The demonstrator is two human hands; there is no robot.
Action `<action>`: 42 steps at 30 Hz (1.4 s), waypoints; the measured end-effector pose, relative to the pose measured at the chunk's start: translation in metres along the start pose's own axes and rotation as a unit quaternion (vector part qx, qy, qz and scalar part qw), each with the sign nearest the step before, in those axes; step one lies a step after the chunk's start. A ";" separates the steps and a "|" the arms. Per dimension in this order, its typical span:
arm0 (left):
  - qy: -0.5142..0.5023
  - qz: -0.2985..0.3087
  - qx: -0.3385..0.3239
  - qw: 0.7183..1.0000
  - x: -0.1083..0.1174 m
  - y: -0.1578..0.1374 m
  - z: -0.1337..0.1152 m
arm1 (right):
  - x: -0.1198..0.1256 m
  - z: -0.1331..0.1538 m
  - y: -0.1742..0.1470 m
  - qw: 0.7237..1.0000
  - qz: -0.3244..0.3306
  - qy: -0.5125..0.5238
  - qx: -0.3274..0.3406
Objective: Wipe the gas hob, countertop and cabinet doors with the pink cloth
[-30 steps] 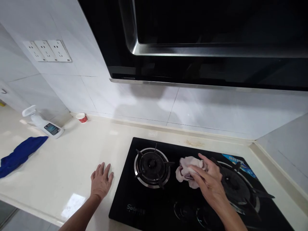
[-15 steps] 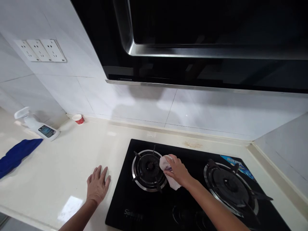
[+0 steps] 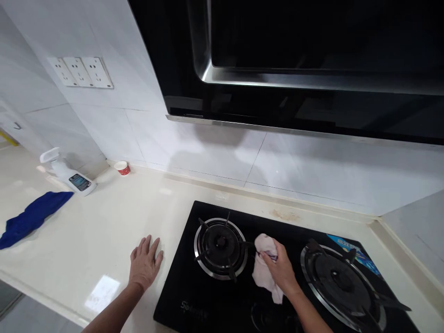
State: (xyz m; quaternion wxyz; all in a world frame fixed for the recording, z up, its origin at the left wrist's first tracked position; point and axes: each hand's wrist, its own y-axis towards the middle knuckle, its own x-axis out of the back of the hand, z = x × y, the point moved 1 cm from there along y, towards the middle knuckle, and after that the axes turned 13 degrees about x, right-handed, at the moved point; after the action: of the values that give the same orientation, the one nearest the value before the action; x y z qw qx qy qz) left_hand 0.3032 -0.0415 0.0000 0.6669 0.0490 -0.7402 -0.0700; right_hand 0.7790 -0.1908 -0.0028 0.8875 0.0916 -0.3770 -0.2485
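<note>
My right hand (image 3: 281, 268) is closed around a pale pink cloth (image 3: 264, 273), which rests on the black glass gas stove (image 3: 222, 300). The cloth lies just right of the left burner (image 3: 221, 247), near the tip of one of its pan-support arms. Further right is the second burner (image 3: 342, 280). My left hand (image 3: 145, 261) is flat on the cream countertop (image 3: 104, 240), fingers spread, left of the stove, with nothing in it.
A white spray bottle (image 3: 71, 175) and a blue cloth (image 3: 34, 215) lie on the counter at left. By the wall stands a small red-and-white cup (image 3: 122, 168). The black range hood (image 3: 277, 101) overhangs the stove. Brownish residue (image 3: 284, 215) marks the counter behind it.
My right hand has drawn the pink cloth away from the left burner's rim, to the right and a little nearer me. My left hand stays on the counter. The view has shifted slightly left.
</note>
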 end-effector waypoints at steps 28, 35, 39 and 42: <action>-0.013 0.000 0.011 1.000 -0.004 0.005 0.003 | -0.001 0.015 0.114 0.914 0.185 -0.360 -0.038; -0.005 0.002 0.004 1.000 0.003 0.004 -0.002 | 0.044 -0.021 0.088 0.885 0.159 -0.430 -0.077; -0.008 -0.004 0.005 1.000 0.003 0.004 -0.004 | 0.046 -0.016 0.076 0.878 0.207 -0.428 -0.054; -0.012 -0.010 -0.005 1.000 0.003 0.004 -0.005 | 0.042 -0.005 0.050 0.876 0.240 -0.416 -0.040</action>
State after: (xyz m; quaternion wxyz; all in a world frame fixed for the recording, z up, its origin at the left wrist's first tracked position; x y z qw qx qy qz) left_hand 0.3079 -0.0386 0.0037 0.6576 0.0523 -0.7472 -0.0811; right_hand 0.8257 -0.1694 0.0373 0.6838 -0.1491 -0.7120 -0.0577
